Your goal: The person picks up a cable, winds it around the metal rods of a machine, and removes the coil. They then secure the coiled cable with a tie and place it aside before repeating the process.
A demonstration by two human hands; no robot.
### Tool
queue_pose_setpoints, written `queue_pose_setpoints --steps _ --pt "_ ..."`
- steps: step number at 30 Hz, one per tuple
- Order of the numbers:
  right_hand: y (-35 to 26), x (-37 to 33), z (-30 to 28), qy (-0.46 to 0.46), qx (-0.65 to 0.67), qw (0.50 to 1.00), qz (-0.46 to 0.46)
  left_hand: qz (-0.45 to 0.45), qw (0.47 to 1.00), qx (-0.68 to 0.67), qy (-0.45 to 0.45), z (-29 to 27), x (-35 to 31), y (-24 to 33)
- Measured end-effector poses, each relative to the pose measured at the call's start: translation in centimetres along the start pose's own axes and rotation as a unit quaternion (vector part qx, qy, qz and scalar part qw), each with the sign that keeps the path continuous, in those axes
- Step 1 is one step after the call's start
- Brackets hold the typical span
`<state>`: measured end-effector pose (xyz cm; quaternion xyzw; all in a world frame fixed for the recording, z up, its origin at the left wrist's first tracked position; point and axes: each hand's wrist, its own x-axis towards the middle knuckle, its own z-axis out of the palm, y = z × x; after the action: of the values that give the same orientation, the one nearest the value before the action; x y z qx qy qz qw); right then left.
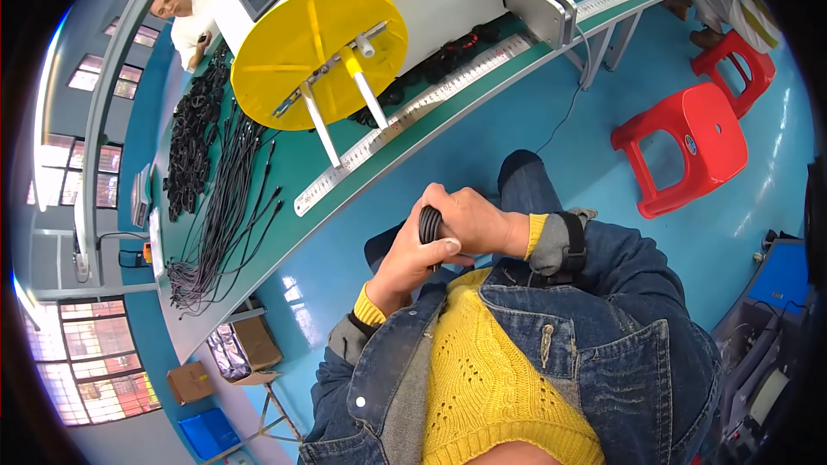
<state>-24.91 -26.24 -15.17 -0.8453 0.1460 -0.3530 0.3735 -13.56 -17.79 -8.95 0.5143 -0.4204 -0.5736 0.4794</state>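
A small coil of black cable (430, 225) is held between my two hands, in front of my body and just off the bench edge. My left hand (407, 254) is wrapped round its lower side, thumb pressed against the loops. From the right, my right hand (469, 220) closes over the coil's other side, its fingers partly hidden. Beyond them stands a winding machine with a round yellow disc (301, 43); two metal pegs (369, 99) stick out from the disc, and no cable shows on them.
Loose straight black cables (228, 207) lie on the green bench (297, 164), beside a pile of coiled ones (191, 138). A steel ruler (413, 114) runs along the front edge. Red stools (702, 142) stand at right, a cardboard box (257, 343) below left. Another person (194, 21) is behind the machine.
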Motion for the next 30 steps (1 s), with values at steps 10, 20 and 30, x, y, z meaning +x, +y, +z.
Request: queue_pose_setpoints --steps 10,20,30 --pt "0.7 0.0 -1.0 -0.256 -0.115 0.959 0.026 -0.328 0.936 0.021 -0.123 -1.0 0.9 -2.0" --pt "3.3 3.0 -0.7 -0.199 -0.072 0.977 -0.024 -0.249 0.966 -0.039 0.052 -3.3 1.7 -6.5" --pt "-0.1 6.7 -0.8 -0.596 -0.010 0.798 -0.090 -0.259 0.937 -0.110 -0.208 -4.3 -1.3 -4.5"
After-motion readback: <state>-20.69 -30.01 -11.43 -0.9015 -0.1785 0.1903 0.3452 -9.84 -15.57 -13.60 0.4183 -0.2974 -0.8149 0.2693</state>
